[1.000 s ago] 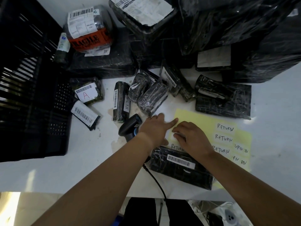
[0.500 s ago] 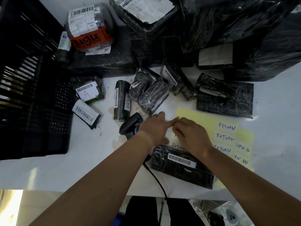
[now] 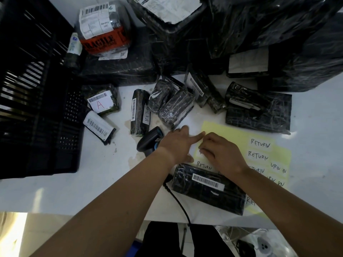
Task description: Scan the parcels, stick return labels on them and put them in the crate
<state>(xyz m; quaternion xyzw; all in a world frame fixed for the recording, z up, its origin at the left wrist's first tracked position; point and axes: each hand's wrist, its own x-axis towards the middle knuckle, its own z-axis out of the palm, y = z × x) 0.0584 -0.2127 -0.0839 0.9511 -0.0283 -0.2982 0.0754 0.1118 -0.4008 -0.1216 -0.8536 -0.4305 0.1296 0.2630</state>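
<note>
A yellow sheet (image 3: pixel 235 134) of handwritten RETURN labels lies on the white table (image 3: pixel 55 193). My left hand (image 3: pixel 176 145) lies flat on the sheet's left corner, index finger stretched out. My right hand (image 3: pixel 220 153) is beside it with fingers curled, picking at a label on the sheet's left edge. A black wrapped parcel (image 3: pixel 207 190) with a barcode lies just below both hands. The black barcode scanner (image 3: pixel 148 140) rests left of my left wrist. A black slatted crate (image 3: pixel 33 101) stands at the left.
Several small black parcels (image 3: pixel 174 106) lie behind the hands; one roll (image 3: pixel 139 112) carries a RETURN label. Large black-wrapped parcels (image 3: pixel 259 30) fill the back. One with orange FRAGILE tape (image 3: pixel 104 28) sits at the back left. The scanner cable (image 3: pixel 178 201) drops over the table's front edge.
Both hands have stayed on the sheet's left edge. My right hand's fingers have curled tighter against the left index fingertip.
</note>
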